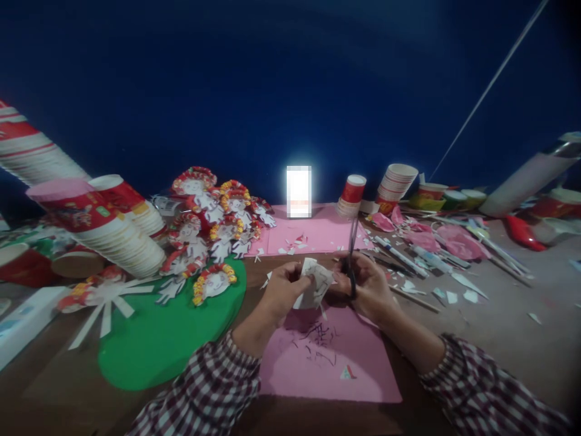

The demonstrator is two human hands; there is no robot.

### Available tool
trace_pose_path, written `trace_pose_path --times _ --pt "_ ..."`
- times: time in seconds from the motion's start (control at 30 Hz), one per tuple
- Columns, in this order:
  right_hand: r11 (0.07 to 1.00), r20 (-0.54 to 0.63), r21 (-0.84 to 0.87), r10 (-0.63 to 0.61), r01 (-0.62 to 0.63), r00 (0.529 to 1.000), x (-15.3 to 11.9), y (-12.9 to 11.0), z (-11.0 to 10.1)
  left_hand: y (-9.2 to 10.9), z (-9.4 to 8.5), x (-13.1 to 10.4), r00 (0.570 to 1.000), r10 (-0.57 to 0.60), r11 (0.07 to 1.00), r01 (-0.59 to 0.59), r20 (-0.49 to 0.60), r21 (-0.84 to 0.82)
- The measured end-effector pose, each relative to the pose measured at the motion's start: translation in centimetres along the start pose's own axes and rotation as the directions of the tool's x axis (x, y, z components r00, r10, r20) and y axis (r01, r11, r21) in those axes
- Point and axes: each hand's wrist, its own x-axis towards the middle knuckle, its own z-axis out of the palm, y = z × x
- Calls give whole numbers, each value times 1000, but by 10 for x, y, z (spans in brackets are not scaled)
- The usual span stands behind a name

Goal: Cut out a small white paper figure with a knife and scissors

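My left hand (287, 289) pinches a small white piece of paper (316, 286) with drawn lines on it. On the right, my right hand (368, 287) is closed round a pair of scissors (352, 248), whose blades point up and away from me. The fingertips of my right hand are close to the paper's right edge; whether they touch it I cannot tell. Both hands are above a pink sheet (327, 363) with dark pen marks and a small printed scrap (348, 372) on it.
Paper dolls (213, 233) and a green sheet (167, 339) lie at the left, beside leaning stacks of paper cups (109, 224). A bright screen (299, 191) stands at the back. Pens (403, 257), sticks and scraps spread across the right.
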Motion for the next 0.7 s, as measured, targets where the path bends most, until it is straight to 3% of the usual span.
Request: trace_pose_path --times 0.27,0.33,0.4,0.53,0.7 --pt "996 83 -77 -42 48 996 -12 -3 4 4 2 0 999 33 999 -32 -8 33" --pt "997 57 -76 -14 18 998 -13 -6 5 4 2 0 998 53 998 -52 -15 32" --pt "996 -41 -76 47 -50 998 -10 -7 4 2 1 1 998 62 998 -61 -19 27" --pt "993 -180 62 109 -100 978 -2 -4 0 -3 0 1 997 66 988 -60 38 -145" --pt "981 -140 58 190 -183 972 0 3 -5 -3 1 -1 997 68 971 -55 48 -231"
